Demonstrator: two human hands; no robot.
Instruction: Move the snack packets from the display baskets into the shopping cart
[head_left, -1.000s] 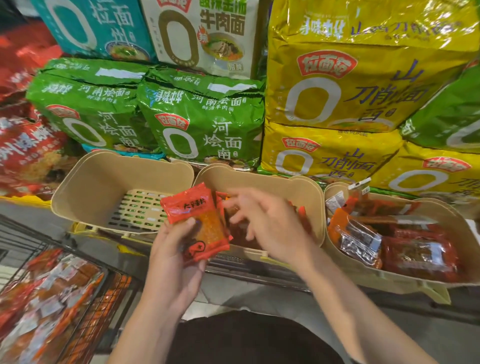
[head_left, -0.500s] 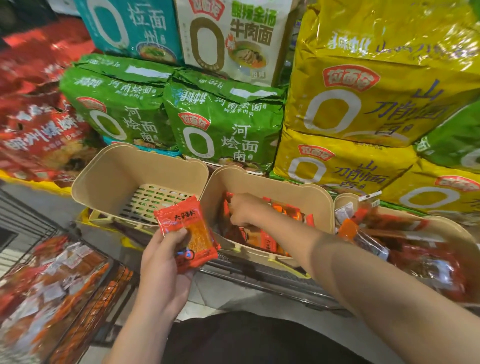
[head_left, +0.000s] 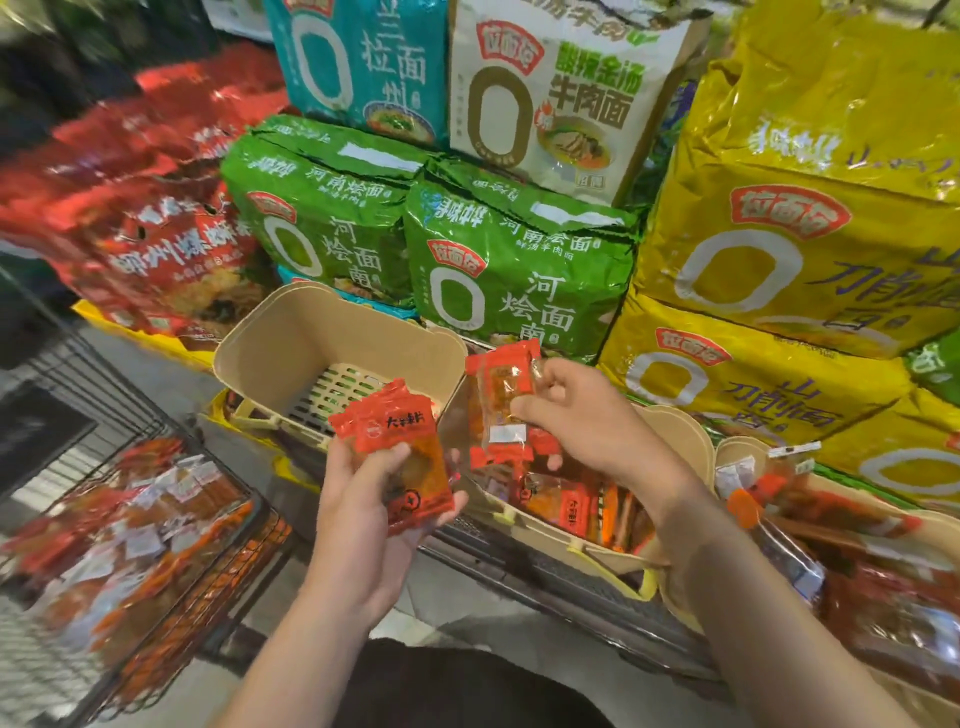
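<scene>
- While the left hand (head_left: 363, 499) sits nearest the camera, palm up, it holds a small stack of red snack packets (head_left: 402, 452), thumb pressed on top, fingers curled beneath.
- Right hand (head_left: 597, 421) just beyond, over the middle basket (head_left: 680, 441); fingers and thumb pinch a few more red packets (head_left: 501, 405), lifted clear of the basket's contents.
- More packets (head_left: 576, 506) stand on edge inside the middle basket, below the right hand.
- Shopping cart (head_left: 244, 540), black wire, low at left; a blurred heap of orange-red packets (head_left: 130, 530) lies in it.
- Left basket (head_left: 311, 332), tan: slatted floor bare.
- Right basket (head_left: 737, 457): mixed red and silver packets (head_left: 857, 545), blurred.
- Farthest: stacked noodle multipacks behind the baskets, green (head_left: 519, 270), yellow (head_left: 800, 260), teal (head_left: 363, 62), white (head_left: 561, 88), red (head_left: 156, 234).
</scene>
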